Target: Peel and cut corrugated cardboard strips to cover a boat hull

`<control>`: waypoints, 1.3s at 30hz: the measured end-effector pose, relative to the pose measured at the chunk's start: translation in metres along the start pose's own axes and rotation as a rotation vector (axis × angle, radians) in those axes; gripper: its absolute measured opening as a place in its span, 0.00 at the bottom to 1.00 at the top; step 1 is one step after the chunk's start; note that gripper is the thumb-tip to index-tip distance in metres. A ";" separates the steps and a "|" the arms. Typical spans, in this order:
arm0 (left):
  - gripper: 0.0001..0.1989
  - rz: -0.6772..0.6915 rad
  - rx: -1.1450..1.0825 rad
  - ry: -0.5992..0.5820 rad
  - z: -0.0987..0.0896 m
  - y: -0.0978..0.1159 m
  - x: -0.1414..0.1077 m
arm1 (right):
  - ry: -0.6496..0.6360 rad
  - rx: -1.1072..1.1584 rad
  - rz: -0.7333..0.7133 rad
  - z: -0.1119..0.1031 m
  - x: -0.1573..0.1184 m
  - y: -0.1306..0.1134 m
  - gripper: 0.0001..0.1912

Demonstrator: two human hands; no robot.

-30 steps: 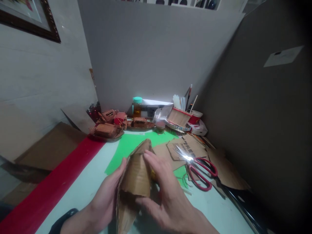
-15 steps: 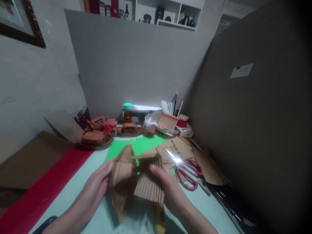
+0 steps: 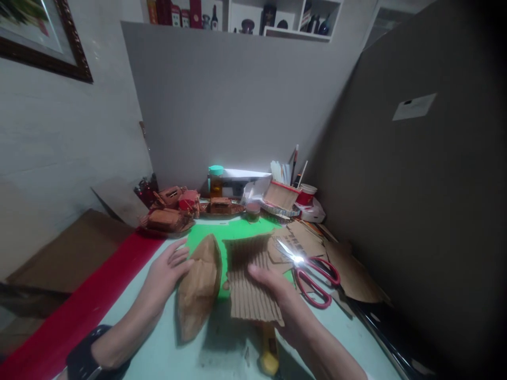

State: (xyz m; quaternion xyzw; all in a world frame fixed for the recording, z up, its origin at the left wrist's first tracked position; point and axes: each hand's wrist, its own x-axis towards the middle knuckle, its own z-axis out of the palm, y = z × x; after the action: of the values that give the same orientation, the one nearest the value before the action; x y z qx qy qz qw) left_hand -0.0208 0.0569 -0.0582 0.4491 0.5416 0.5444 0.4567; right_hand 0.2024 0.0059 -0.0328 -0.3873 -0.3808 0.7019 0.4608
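Observation:
My right hand (image 3: pixel 273 287) grips a ribbed piece of corrugated cardboard (image 3: pixel 253 295), thumb across its front face and fingers hidden behind it. The piece is curved, its ridges facing me. To its left a boat-shaped cardboard hull (image 3: pixel 200 290), pointed at both ends, rests on the table. My left hand (image 3: pixel 170 266) is at the hull's left side, its thumb touching or just over the edge and its fingers loosely apart. Below the corrugated piece lies a yellow-handled tool (image 3: pixel 269 351), partly covered by it.
Red-handled scissors (image 3: pixel 312 269) lie open at the right, beside cut cardboard sheets (image 3: pixel 301 237). Brown model boats (image 3: pixel 164 220) stand at the back left. A green sheet (image 3: pixel 237 228) covers part of the table. Grey panels (image 3: pixel 237 100) rise behind and to the right.
The hull has come down onto the table and my left hand has loosened from it. The corrugated piece has separated from the hull and turned more squarely towards me in my right hand.

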 end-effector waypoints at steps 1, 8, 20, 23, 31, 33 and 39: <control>0.29 0.038 0.017 0.026 0.000 0.003 -0.002 | 0.005 -0.005 0.001 0.000 0.000 0.001 0.22; 0.22 0.114 -0.013 -0.148 0.020 0.033 -0.055 | -0.030 -0.122 0.065 0.014 -0.010 0.011 0.18; 0.12 0.037 -0.029 -0.043 0.016 0.026 -0.059 | -0.346 -0.215 0.073 0.031 -0.022 0.007 0.15; 0.15 0.006 -0.108 -0.091 0.015 0.022 -0.056 | -0.364 -0.192 0.057 0.030 -0.022 0.006 0.13; 0.13 -0.011 -0.218 -0.132 0.012 0.020 -0.044 | -0.300 -0.158 0.050 0.029 -0.011 0.019 0.24; 0.13 -0.022 -0.217 -0.140 0.012 0.021 -0.044 | -0.288 -0.194 0.040 0.028 -0.011 0.019 0.24; 0.16 -0.139 -0.234 -0.326 0.017 0.021 -0.050 | -0.147 -0.346 -0.060 0.021 -0.007 0.019 0.16</control>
State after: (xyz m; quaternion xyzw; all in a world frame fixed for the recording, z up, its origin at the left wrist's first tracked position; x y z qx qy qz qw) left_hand 0.0050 0.0113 -0.0368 0.4365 0.4232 0.4910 0.6239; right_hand 0.1793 -0.0099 -0.0395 -0.3969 -0.5397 0.6385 0.3789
